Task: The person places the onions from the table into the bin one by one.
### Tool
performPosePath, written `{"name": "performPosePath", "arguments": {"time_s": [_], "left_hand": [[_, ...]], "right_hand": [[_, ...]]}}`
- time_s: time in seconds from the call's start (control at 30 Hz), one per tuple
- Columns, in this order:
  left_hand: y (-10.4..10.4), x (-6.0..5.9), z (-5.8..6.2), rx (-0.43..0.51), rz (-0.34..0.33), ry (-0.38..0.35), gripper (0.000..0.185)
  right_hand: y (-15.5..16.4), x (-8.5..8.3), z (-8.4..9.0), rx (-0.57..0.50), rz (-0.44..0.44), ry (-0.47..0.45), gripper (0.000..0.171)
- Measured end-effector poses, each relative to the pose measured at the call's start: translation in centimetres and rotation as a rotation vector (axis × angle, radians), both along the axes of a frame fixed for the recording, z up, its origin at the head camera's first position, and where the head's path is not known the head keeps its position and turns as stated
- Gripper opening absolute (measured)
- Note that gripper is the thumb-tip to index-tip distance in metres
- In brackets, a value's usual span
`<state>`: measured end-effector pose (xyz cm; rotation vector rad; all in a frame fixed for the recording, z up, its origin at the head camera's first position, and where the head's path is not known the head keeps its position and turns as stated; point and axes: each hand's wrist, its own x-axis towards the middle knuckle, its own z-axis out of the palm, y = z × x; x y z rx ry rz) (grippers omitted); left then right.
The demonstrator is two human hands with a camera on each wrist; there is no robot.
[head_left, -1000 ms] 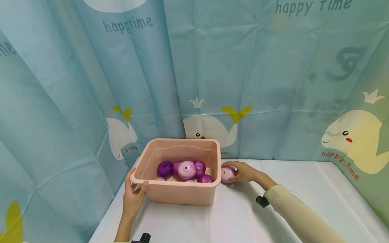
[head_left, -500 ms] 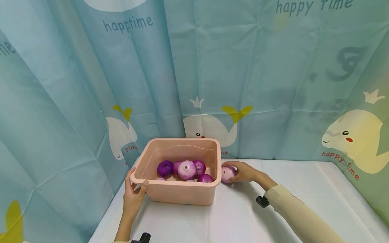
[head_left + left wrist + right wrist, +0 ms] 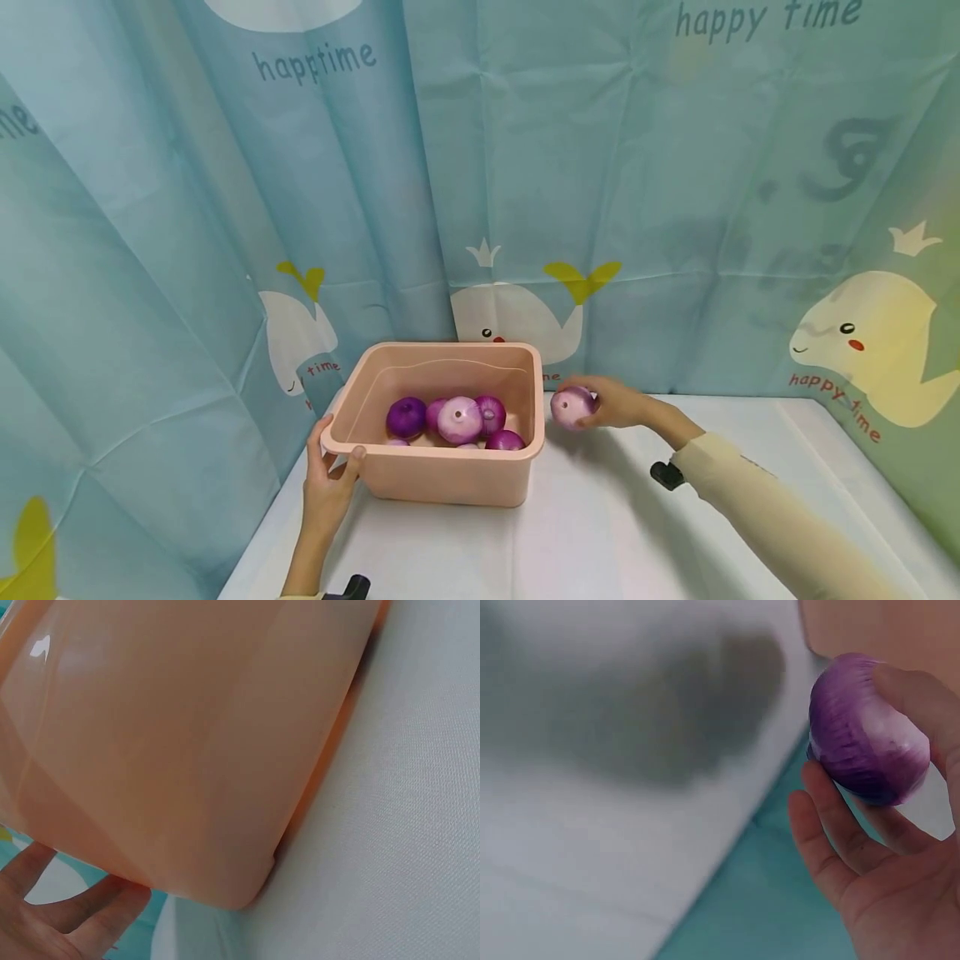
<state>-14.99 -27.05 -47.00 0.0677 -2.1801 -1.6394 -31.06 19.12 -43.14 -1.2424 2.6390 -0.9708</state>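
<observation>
A round purple onion with a pale, peeled patch (image 3: 573, 407) is held clear of the white cloth-covered bench (image 3: 600, 533) by the right hand (image 3: 617, 406), whose fingers (image 3: 832, 840) are curled round it with the thumb over its top; it sits just off the 3 o'clock side of the peach-pink rectangular plastic tub (image 3: 450, 479), apart from the wall. The tub's rim is gripped at about 8 o'clock by the left hand (image 3: 328, 487), thumb hooked over the edge and fingers (image 3: 82, 911) laid against the outer wall. Several more purple onions (image 3: 459, 419) are gathered on the tub's floor. A teal curtain printed with whales (image 3: 525, 208) is hung behind the bench at 12 o'clock.
</observation>
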Motion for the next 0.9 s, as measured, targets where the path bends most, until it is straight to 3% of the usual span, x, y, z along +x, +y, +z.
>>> {"name": "performPosePath", "arguments": {"time_s": [0.13, 0.47, 0.67, 0.9], "left_hand": [[0.0, 0.0, 0.0, 0.0, -0.001, -0.005, 0.076], [-0.1, -0.1, 0.0, -0.017, 0.005, 0.005, 0.077], [0.0, -0.1, 0.1, -0.01, 0.001, 0.003, 0.076], [0.0, 0.0, 0.1, -0.003, 0.011, 0.007, 0.075]], "right_hand": [[0.6, -0.5, 2.8, -0.041, -0.001, 0.028, 0.054], [1.6, -0.4, 9.5, -0.108, -0.112, 0.144, 0.062], [2.0, -0.5, 11.4, -0.14, -0.15, 0.154, 0.064], [1.8, -0.4, 12.2, -0.14, -0.169, 0.132, 0.063]]}}
